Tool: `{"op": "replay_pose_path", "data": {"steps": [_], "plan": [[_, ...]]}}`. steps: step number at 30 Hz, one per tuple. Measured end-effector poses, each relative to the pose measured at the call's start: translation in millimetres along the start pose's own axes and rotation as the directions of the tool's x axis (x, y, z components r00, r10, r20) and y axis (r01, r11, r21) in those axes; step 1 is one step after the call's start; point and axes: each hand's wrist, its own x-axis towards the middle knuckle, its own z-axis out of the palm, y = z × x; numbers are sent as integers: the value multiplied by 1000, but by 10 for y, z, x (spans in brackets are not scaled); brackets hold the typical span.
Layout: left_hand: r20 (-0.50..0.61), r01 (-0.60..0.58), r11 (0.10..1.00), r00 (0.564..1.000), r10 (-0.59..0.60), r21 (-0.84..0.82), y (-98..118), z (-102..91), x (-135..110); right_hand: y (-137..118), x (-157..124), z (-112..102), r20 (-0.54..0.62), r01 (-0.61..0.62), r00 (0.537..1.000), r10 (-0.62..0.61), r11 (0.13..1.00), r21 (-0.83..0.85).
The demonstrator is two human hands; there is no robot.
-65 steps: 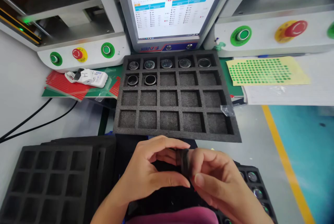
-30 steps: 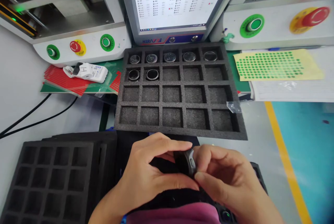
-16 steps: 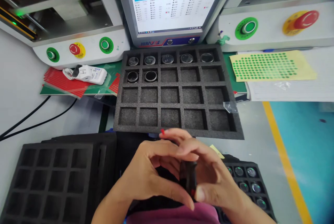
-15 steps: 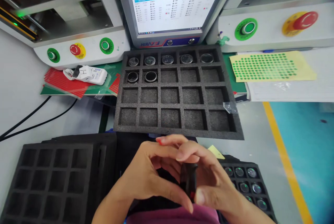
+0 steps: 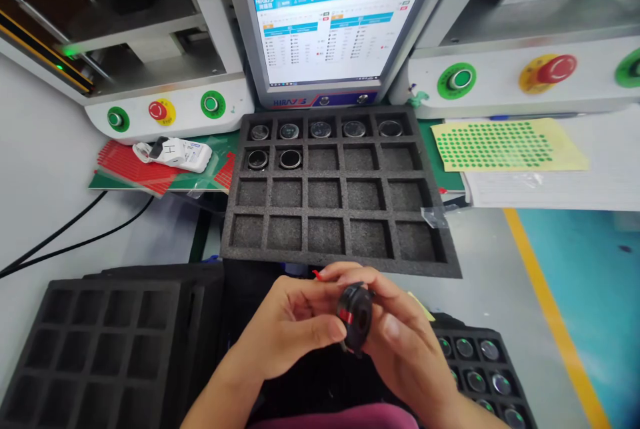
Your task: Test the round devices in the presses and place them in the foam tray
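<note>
A black, round smartwatch body (image 5: 356,319), tilted on its edge with a red patch on its side, is held between both hands in front of my lap. My left hand (image 5: 287,325) is closed on its left side, the thumb pressed near the red patch. My right hand (image 5: 407,342) grips it from the right, its fingers curled over the top and the thumb alongside. A small red strip (image 5: 317,275) sticks out at the fingertips. Just beyond the hands lies a dark foam tray (image 5: 345,257) with several round watch bodies (image 5: 291,159) in its two far rows.
Empty-celled foam trays (image 5: 113,282) are stacked at left. Another tray with watches (image 5: 475,381) sits low at right. On the bench are red sticker sheets (image 5: 133,169), a white device (image 5: 183,153) and a green-dot sticker sheet (image 5: 505,144). A monitor (image 5: 340,35) stands between machines with buttons.
The watch body has been turned, so its red-patched side and round face now show more. My left thumb has moved up onto it. The head view has shifted slightly.
</note>
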Motion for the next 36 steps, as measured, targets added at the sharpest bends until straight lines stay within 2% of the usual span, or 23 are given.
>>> {"op": "replay_pose_path", "data": {"steps": [2, 4, 7, 10, 17, 20, 22, 25, 28, 31, 34, 36], "plan": [[5, 17, 1000, 1000, -17, 23, 0, 16, -37, -20, -19, 1, -17, 10, 1000, -11, 999, -50], [-8, -12, 996, 1000, 13, 85, -9, 47, -77, -25, -31, -1, -66, 72, 995, -81, 989, -128], [-110, -121, 938, 980, 165, 326, -33, 132, -127, -20, -34, -10, -83, 196, 971, -225, 945, -262], [-175, -188, 797, 922, 344, 574, -69, 227, -142, -30, -37, -7, -32, 266, 956, -291, 908, -324], [-77, -327, 571, 818, 570, 753, -121, 291, -87, -60, -58, 88, -35, 264, 959, -282, 929, -259], [-10, -354, 420, 755, 656, 836, -128, 285, -93, -28, -43, 102, -7, 277, 958, -287, 931, -240], [51, -369, 321, 721, 691, 872, -130, 278, -108, -8, -26, 106, 34, 311, 950, -311, 927, -210], [103, -386, 246, 693, 713, 889, -133, 265, -120, 8, 2, 124, 51, 386, 922, -383, 904, -186], [145, -410, 195, 665, 733, 891, -149, 249, -103, 24, 18, 164, 11, 434, 897, -443, 874, -216], [206, -434, 112, 621, 757, 894, -184, 229, -75, 60, 24, 223, -83, 451, 873, -480, 861, -234], [256, -421, 13, 575, 777, 907, -224, 202, -65, 103, 45, 290, -169, 471, 851, -498, 864, -176], [284, -394, -56, 550, 786, 917, -246, 181, -72, 124, 70, 325, -187, 479, 850, -493, 870, -115]]}}
